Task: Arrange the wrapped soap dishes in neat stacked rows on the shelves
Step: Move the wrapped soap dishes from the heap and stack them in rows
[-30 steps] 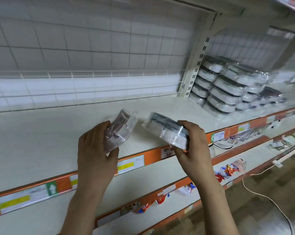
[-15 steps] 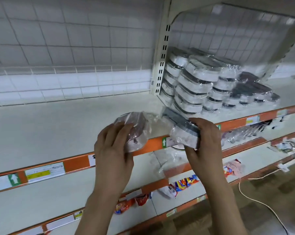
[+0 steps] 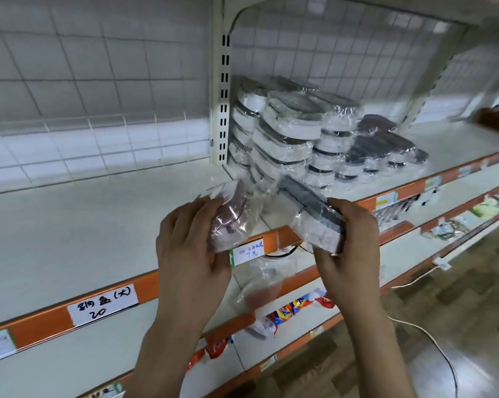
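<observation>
We've got our left hand [image 3: 192, 248] curled round a wrapped soap dish w/ a dark reddish top [image 3: 231, 216], tilted, and our right hand [image 3: 350, 245] gripping a second wrapped dish w/ a grey top and white base [image 3: 318, 218], also tilted; the two are near each other, not touching, both held over the front edge of the top shelf [image 3: 99, 222], above its orange price rail [image 3: 170, 278]. Behind them, right of the slotted upright [image 3: 222, 116], sit the stacked dishes [image 3: 285, 133], several high at the back, w/ lower stacks of dark-topped ones [image 3: 383, 145] to the right. Handwritten label [image 3: 103, 301] on the rail at left. Lower shelf holds loose clear wrap [image 3: 259, 288] and colourful packets [image 3: 297, 307]; white cable [image 3: 432, 349] on the floor.
</observation>
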Demonstrator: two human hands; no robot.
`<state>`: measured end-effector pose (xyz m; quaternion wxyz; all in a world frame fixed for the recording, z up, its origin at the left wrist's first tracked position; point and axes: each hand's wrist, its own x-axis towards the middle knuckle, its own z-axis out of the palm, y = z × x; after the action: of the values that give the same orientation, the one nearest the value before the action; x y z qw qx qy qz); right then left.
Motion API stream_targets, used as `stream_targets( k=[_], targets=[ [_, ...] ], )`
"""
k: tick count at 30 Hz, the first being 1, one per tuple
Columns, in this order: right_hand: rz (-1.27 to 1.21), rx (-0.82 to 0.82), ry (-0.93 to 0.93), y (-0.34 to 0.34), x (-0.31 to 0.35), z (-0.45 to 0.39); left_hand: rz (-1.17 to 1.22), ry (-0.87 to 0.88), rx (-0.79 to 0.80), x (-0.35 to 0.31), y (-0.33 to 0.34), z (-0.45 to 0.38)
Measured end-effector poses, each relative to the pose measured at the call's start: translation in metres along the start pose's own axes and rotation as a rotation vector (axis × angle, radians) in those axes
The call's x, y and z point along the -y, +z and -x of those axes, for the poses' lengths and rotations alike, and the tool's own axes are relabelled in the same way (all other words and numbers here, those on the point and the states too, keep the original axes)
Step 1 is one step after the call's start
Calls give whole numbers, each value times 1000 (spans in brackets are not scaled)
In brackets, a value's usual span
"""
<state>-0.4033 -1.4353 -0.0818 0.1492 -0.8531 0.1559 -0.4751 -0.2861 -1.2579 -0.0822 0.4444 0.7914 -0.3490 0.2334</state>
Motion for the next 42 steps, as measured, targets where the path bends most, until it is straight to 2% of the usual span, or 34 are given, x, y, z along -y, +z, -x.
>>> stream_targets(
  k=[6, 16, 24, 30, 38, 42],
  targets=[
    [-31, -47, 35, -17, -57, -6, -12, 28, 24, -34, 47, -10],
    [-82, 51, -33, -78, -203, -37, -31, -92, -14, -129, 173, 8],
    [-113, 41, 6, -91, -279, -54, -137, -77, 23, -177, 227, -6],
    [-120, -48, 37, -92, -305, -81, -127, 21, 19, -196, 262, -40],
    [-90, -202, 111, -89, -338, -122, -102, 250, -45, -205, 308, -95],
    [-94, -206, 110, -81, -354, -139, -122, 283, -56, -203, 322, -115]
  ],
)
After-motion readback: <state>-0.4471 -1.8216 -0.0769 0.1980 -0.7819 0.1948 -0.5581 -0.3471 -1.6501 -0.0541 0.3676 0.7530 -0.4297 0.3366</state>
